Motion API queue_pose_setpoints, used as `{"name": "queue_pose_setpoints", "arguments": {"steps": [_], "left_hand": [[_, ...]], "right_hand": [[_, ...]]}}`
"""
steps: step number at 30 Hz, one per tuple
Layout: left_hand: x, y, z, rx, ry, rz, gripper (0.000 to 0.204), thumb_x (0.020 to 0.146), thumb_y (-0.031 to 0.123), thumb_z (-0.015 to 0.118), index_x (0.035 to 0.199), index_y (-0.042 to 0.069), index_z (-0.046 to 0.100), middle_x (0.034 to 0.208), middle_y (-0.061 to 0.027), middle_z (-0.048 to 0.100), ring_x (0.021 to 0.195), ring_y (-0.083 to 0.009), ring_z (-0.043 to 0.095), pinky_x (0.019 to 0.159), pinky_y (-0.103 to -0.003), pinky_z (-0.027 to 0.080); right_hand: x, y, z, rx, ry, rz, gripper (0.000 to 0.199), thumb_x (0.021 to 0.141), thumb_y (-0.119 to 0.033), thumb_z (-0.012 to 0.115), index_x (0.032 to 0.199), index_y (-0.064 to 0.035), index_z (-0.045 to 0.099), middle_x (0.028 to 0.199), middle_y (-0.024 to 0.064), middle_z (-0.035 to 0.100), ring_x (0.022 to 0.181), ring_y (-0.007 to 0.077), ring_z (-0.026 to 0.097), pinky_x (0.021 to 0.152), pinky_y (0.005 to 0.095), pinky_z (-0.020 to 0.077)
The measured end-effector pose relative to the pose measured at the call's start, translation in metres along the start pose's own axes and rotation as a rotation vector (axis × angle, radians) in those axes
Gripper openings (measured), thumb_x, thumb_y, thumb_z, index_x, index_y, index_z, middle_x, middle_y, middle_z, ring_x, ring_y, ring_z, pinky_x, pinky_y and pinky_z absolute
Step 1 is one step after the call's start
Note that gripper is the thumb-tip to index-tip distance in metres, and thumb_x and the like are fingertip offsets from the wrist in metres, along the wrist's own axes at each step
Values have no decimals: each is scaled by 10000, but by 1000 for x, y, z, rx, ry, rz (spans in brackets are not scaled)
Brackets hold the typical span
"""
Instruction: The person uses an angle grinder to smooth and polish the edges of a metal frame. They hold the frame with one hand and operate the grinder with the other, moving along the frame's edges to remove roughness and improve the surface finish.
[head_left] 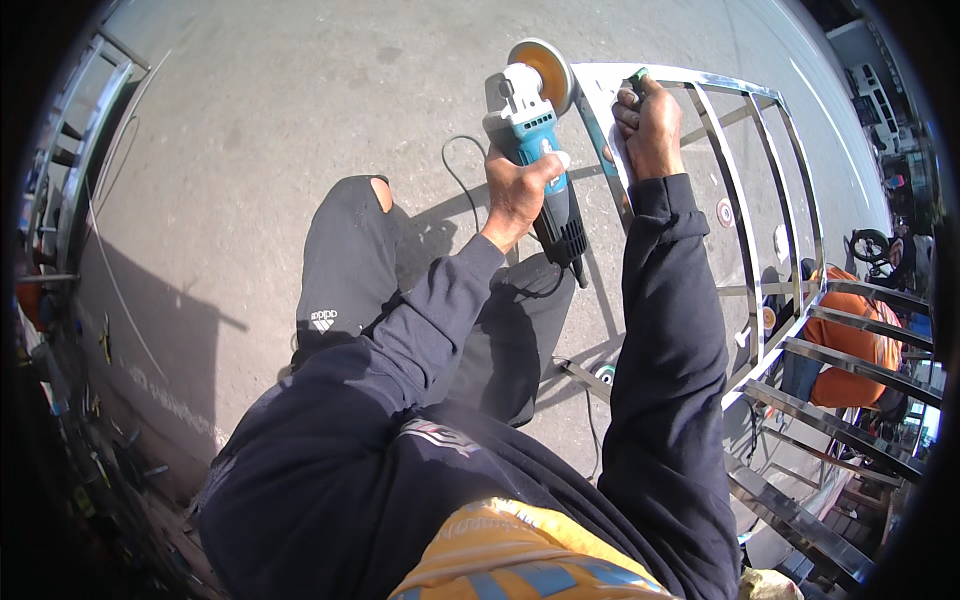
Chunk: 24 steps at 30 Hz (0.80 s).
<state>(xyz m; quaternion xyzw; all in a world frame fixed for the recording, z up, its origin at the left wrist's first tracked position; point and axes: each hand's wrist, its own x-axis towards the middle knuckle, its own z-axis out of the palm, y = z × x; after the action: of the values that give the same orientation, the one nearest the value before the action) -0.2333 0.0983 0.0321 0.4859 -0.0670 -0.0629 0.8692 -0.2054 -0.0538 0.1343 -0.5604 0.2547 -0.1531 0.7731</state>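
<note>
Head view: toward one o'clock, a teal-and-black angle grinder (541,145) with a round orange disc (549,74) is grasped by the left hand (518,195). Toward two o'clock, at the corner of a shiny silver barred metal frame (598,92), the right hand (652,130) is curled; whether frame or small green item (638,77) is gripped cannot be told.

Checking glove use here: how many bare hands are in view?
2: the left hand around the angle grinder, the right hand at the metal frame. Hands of the person in orange may be hidden.
</note>
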Motion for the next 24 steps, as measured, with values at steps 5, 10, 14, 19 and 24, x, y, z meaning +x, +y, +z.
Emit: {"name": "queue_pose_setpoints", "arguments": {"steps": [5,10,14,19,24], "left_hand": [[0,-12,2,5,0,99,529,714,179,758,1178,13,565,1028,-41,591,890,-145,601,858,-310,506],[24,-17,-12,-16,-28,19,564,724,174,751,1216,6,533,1057,-63,598,919,-165,612,867,-315,519],[21,-30,-12,-37,-75,172,556,714,173,754,1202,14,540,1045,-66,597,901,-171,625,861,-322,531],[15,-52,-30,-73,-74,45,350,704,189,733,991,49,589,836,1,582,732,-132,598,734,-300,530],[-1,-79,-56,-163,-44,-163,319,711,126,731,983,35,590,842,-6,592,716,-132,584,714,-303,515]], "right_hand": [[2,1,-7,10,-24,-3,203,1065,-240,379,980,-76,462,714,-2,479,494,42,355,413,216,220],[6,0,-10,-26,25,-49,190,1065,-220,411,1023,-46,475,745,13,479,492,43,352,411,217,230],[8,-5,-17,-109,32,-113,195,1058,-200,437,1025,-19,501,798,69,549,516,88,448,408,217,303],[22,-18,-34,-178,-132,-74,215,1090,-170,361,986,-21,476,784,27,525,482,36,338,378,169,289],[36,-32,-53,-60,-203,130,315,1090,-208,397,827,-65,491,555,-68,338,410,33,223,363,180,223]]}}
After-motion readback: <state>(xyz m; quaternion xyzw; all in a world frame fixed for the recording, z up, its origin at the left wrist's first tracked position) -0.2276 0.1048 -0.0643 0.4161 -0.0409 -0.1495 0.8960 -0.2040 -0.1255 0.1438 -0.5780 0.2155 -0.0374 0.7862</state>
